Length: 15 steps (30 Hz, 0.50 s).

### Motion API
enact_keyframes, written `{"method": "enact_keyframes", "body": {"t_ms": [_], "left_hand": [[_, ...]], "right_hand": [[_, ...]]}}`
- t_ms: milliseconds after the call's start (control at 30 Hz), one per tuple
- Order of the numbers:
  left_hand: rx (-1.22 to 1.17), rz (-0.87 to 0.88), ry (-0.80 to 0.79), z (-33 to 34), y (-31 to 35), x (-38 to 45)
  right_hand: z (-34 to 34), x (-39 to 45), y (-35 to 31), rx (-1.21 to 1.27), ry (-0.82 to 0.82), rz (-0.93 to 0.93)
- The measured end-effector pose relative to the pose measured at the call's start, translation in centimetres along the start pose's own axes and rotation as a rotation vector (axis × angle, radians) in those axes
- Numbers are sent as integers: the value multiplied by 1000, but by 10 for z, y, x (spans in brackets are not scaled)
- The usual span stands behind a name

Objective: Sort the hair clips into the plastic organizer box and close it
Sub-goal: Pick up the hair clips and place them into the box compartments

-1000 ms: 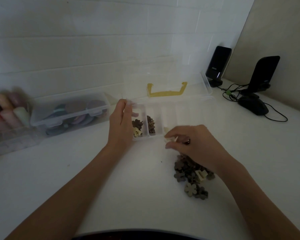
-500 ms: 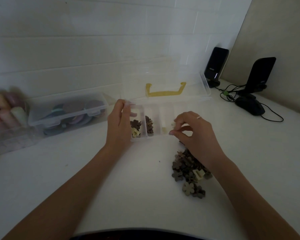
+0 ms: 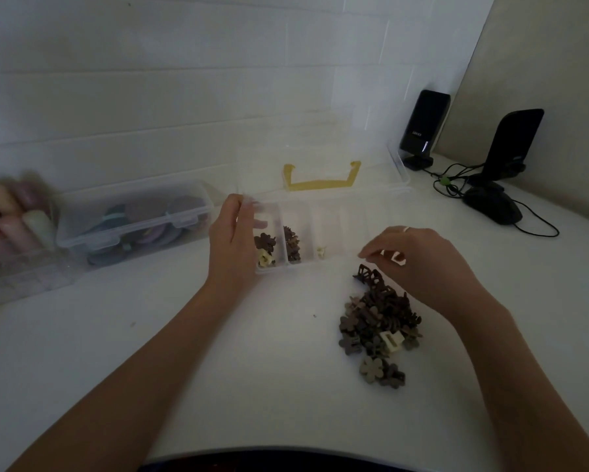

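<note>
The clear plastic organizer box (image 3: pixel 337 264) lies open on the white table, its lid with a yellow handle (image 3: pixel 320 180) tipped back against the wall. My left hand (image 3: pixel 232 240) grips the box's left end. Dark brown clips and a cream one (image 3: pixel 265 248) fill the leftmost compartment, brown clips (image 3: pixel 291 245) the second, and a single cream clip (image 3: pixel 320 251) lies in the third. My right hand (image 3: pixel 426 264) hovers over the top of the loose pile of hair clips (image 3: pixel 378 321), fingers curled and apart, holding nothing.
A closed clear box of round items (image 3: pixel 133 219) stands to the left, with a case of coloured tubes (image 3: pixel 10 226) beyond it. Two black speakers (image 3: pixel 422 131) (image 3: pixel 511 144), a mouse (image 3: pixel 492 207) and cables sit at the back right.
My right hand carried a cream clip from the pile to the third compartment, released it there, and drew back over the pile. My left hand stayed on the box.
</note>
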<state>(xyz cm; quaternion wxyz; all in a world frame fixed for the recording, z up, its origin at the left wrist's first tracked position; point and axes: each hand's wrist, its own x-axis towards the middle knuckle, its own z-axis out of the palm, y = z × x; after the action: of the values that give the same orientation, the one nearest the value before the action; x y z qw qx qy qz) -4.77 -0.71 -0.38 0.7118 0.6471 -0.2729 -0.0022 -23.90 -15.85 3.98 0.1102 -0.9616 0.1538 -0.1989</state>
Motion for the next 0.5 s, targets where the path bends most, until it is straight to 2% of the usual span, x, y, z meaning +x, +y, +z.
{"method": "enact_keyframes", "body": {"t_ms": [100,233,500], "left_hand": [[6,-2,6,0,-2,2],[11,15,14,0,-4,3],[-8,-2,51,1,-2,4]], "right_hand": [[-3,-2,1,-69,72,-40],[-4,-2,3,-95,-71,9],[0,-2,-1,-163,-119,-18]]}}
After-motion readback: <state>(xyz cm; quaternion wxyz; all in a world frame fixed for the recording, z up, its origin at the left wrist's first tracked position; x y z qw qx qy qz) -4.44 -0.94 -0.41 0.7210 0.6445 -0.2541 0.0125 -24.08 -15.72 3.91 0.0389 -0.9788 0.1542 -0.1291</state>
